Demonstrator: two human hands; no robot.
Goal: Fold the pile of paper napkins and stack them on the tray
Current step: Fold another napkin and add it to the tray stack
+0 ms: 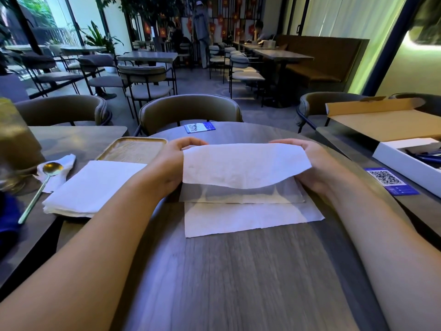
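A white paper napkin (243,166) lies partly on the round table, its far half lifted and curled toward me. My left hand (171,161) pinches its left far corner and my right hand (310,163) pinches its right far corner. The napkin's near half (250,220) stays flat on the wood. To the left sits a pile of unfolded white napkins (93,187). Behind the pile stands the rectangular golden tray (133,149), with nothing on it.
A gold spoon (40,187) rests on a crumpled napkin at the left. QR cards lie at the table's far edge (200,127) and at the right (389,180). An open cardboard box (386,123) and a white box (410,158) sit on the right table. Chairs ring the far side.
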